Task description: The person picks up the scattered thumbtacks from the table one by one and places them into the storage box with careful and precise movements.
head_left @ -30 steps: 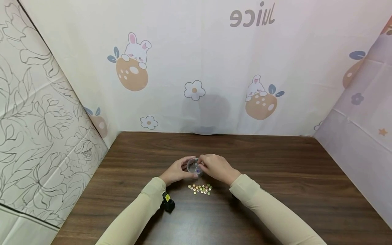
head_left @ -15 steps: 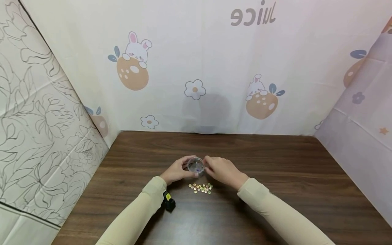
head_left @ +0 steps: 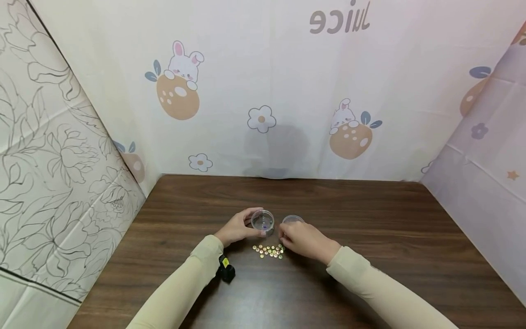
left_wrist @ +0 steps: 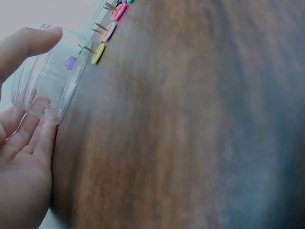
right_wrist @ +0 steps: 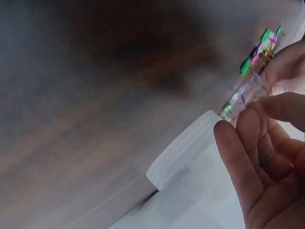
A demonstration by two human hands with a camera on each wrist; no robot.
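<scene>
My left hand (head_left: 238, 228) grips a small clear round plastic jar (head_left: 263, 221) on the table, thumb on the near side and fingers behind. Through its wall a purple thumbtack (left_wrist: 70, 62) shows in the left wrist view. Just in front lies a scatter of thumbtacks (head_left: 269, 251) with coloured heads down and points up. My right hand (head_left: 306, 240) hovers low at the right end of that scatter, its fingers loosely bent. In the right wrist view the thumb (right_wrist: 286, 107) lies near the fingertips, and no object shows between them.
Behind my right hand stands a second clear round piece (head_left: 293, 218), a lid or shallow dish, partly hidden; the right wrist view shows its whitish ribbed side. A black device with a yellow mark (head_left: 226, 269) sits at my left wrist. A patterned curtain (head_left: 263, 151) borders the table's far edge.
My right hand has left the jar's rim and moved right and nearer, uncovering the second clear round piece. My left hand still holds the jar in about the same place.
</scene>
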